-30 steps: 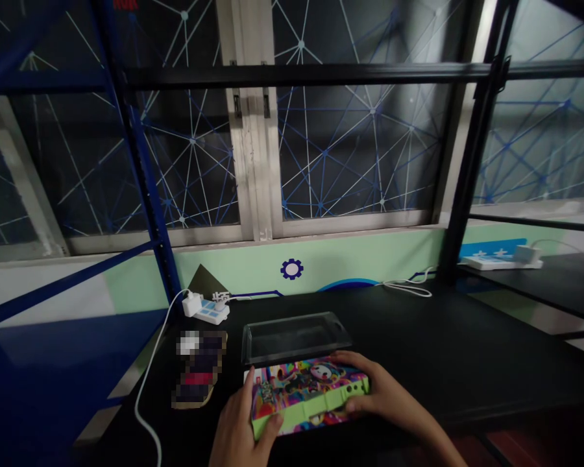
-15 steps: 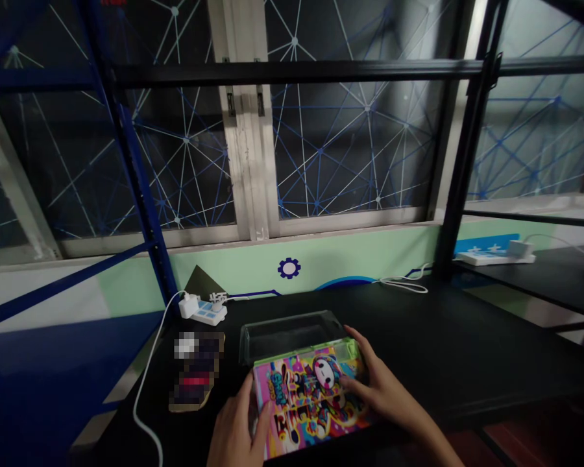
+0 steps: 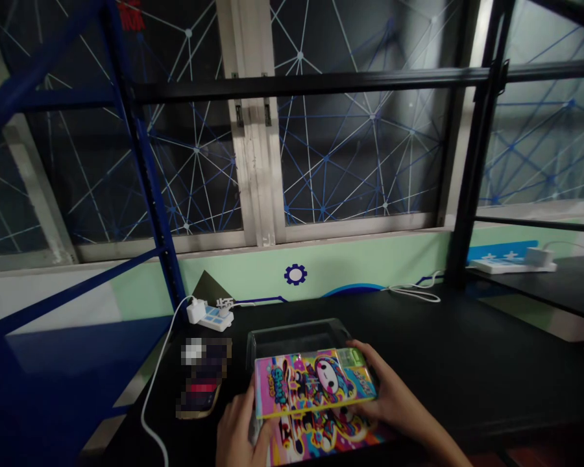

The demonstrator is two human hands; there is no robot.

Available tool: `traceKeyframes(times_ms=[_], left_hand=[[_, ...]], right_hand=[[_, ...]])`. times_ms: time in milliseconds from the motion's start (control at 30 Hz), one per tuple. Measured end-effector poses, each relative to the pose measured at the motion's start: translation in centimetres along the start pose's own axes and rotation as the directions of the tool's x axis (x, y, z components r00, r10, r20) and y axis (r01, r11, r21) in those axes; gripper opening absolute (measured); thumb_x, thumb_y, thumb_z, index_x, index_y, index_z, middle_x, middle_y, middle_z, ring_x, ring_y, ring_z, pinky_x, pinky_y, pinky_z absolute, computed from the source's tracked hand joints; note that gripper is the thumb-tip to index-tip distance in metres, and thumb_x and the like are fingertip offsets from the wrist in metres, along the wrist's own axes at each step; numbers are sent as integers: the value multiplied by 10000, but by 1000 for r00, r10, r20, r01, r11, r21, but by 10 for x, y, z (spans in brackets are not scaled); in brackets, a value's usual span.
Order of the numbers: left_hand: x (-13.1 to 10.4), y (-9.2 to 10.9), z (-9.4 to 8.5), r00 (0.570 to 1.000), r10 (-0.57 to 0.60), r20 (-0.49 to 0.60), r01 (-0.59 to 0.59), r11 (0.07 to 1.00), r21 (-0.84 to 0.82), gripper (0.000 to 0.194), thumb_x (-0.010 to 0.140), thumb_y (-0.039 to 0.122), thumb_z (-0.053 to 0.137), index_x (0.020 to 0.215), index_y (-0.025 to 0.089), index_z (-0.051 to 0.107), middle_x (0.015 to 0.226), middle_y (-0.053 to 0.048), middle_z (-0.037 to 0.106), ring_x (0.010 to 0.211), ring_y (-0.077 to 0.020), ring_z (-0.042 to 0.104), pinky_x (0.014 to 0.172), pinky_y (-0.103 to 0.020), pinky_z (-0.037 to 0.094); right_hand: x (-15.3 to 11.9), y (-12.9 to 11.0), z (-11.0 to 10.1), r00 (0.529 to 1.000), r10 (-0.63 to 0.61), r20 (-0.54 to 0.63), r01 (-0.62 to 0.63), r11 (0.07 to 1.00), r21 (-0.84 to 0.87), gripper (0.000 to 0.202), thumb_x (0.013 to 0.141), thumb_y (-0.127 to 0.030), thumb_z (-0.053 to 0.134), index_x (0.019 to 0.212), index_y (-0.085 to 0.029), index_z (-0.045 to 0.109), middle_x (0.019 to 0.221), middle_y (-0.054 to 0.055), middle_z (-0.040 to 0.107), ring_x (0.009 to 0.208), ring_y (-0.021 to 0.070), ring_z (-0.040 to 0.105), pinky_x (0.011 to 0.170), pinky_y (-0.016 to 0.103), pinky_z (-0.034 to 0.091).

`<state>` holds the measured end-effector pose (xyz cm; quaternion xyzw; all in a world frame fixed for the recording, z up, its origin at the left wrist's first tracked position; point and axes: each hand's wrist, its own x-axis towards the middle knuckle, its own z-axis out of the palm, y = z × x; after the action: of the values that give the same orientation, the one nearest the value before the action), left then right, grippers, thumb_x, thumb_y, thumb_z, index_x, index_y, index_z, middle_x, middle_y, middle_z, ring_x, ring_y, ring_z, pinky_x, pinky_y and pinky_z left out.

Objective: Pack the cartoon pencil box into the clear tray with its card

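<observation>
A brightly printed pencil case (image 3: pixel 316 383) with a cartoon character on it is held low in front of me. My left hand (image 3: pixel 243 425) grips its left edge, with the thumb along the lower left of its face. At the right edge my right hand (image 3: pixel 387 392) is closed around it, thumb near the lower right corner of the upper panel. That panel has a yellow rim and a green piece at its top right corner. It stands proud of a second printed surface (image 3: pixel 316 434) below. Just behind the case lies a clear plastic tray (image 3: pixel 296 331).
A phone-like object (image 3: pixel 204 379), partly pixelated, lies left on the black table (image 3: pixel 448 370). Behind it is a white power strip (image 3: pixel 214 318) with a cable (image 3: pixel 148 402) running forward. Another white cable (image 3: pixel 416 295) rests at the back. Rack posts (image 3: pixel 148 188) frame the window.
The printed upper panel has lifted and tilted, so its yellow lower rim and the surface beneath show apart. My right thumb has moved down to its lower edge. The view has shifted slightly.
</observation>
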<state>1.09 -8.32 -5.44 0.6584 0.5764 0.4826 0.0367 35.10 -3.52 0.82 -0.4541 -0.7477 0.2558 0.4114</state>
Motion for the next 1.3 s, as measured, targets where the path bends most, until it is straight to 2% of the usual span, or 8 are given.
traceKeyframes(times_ms=[100,233,333,433,600,800,1133,1300], left_hand=[[18,8,-1,999,4,-35,-3,999,32,483,944,448,556,1371,231,615,1254,-130,675,1178,-322,626,1003,-493,503],[55,33,0,991,-57,-120,67,994,82,486,989,441,477,1388,181,576,1420,-153,555,1337,-339,491,1139,-546,392],[76,40,7,991,-108,-80,115,990,80,519,1000,433,442,1395,113,544,1459,-192,500,1370,-352,442,1174,-557,343],[83,32,18,987,-154,-43,157,985,75,561,979,458,468,1377,68,538,1462,-227,487,1385,-375,439,1164,-560,360],[78,17,28,972,-232,26,230,971,59,589,973,474,449,1368,45,532,1461,-251,510,1381,-376,486,1162,-520,388],[75,21,22,965,-251,74,251,968,13,567,991,440,416,1422,75,471,1509,-222,469,1411,-308,481,1196,-424,360],[75,20,21,970,-238,51,241,970,-43,539,955,452,456,1369,109,500,1450,-219,513,1364,-309,535,1156,-438,414],[74,14,25,977,-212,28,213,977,-30,482,948,450,477,1287,116,551,1406,-221,539,1348,-325,547,1130,-460,445]], right_hand=[[20,-1,-8,998,-63,11,64,995,-82,985,628,-497,871,1470,-210,448,1431,154,524,1329,371,518,1142,503,405],[68,-9,-22,997,-43,60,52,985,-167,1013,617,-550,871,1480,-210,464,1342,129,579,1239,349,577,1106,483,437],[103,-7,-23,991,-59,117,79,982,-174,1006,595,-592,879,1450,-206,515,1295,119,601,1209,340,596,1104,479,438],[122,4,-16,983,-58,172,89,981,-175,985,577,-613,881,1412,-203,559,1275,114,613,1181,334,612,1098,485,445],[124,23,-1,978,-28,205,66,981,-180,987,602,-623,867,1422,-185,535,1290,127,588,1195,325,593,1107,488,437],[117,27,1,972,-6,233,51,981,-188,965,685,-643,808,1476,-208,468,1353,134,553,1243,318,560,1133,482,411],[111,27,-1,963,-42,266,118,954,-276,988,698,-732,753,1488,-205,481,1442,171,548,1316,361,528,1141,525,400],[112,26,-2,957,-75,282,173,922,-345,915,716,-762,721,1416,-190,579,1477,192,561,1383,393,496,1145,549,390]])
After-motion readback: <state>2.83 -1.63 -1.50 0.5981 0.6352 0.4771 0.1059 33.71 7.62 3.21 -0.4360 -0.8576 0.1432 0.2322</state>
